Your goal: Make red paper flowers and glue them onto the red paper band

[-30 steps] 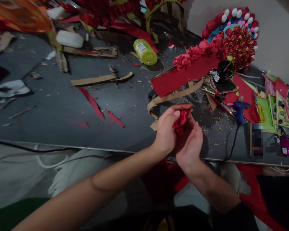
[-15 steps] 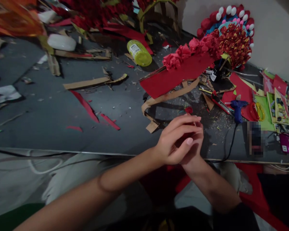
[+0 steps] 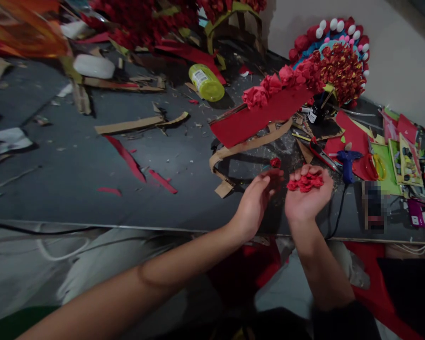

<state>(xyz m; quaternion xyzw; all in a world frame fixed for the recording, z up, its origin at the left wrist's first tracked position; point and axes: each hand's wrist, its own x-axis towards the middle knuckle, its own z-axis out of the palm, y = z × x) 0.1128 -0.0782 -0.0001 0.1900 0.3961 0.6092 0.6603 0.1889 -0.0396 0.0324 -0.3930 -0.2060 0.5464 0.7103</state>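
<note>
My right hand (image 3: pixel 310 200) lies palm up over the table's front part, its fingers curled around several small red paper flowers (image 3: pixel 306 182). To its left is my left hand (image 3: pixel 251 203), fingers stretched out and somewhat blurred, with nothing visible in it. A single red paper flower (image 3: pixel 275 163) lies on the table just beyond the left fingertips. Behind the hands, a curved brown cardboard strip (image 3: pixel 248 144) runs along a red panel (image 3: pixel 260 120) topped with larger crumpled-paper flowers (image 3: pixel 257 96). The panel joins a round, decorated red-and-blue piece (image 3: pixel 340 71).
Right of my hands are a red box cutter (image 3: pixel 324 155), a blue glue gun (image 3: pixel 347 165) with its cord, and yellow-handled scissors (image 3: pixel 378 166). Further back are a black bottle (image 3: pixel 316 111) and a yellow jar (image 3: pixel 207 82). Cardboard and red scraps (image 3: pixel 127 158) litter the left side.
My hands were cupped together and have parted. The left moved slightly left; the right turned palm up to the right, showing the red paper flowers in it.
</note>
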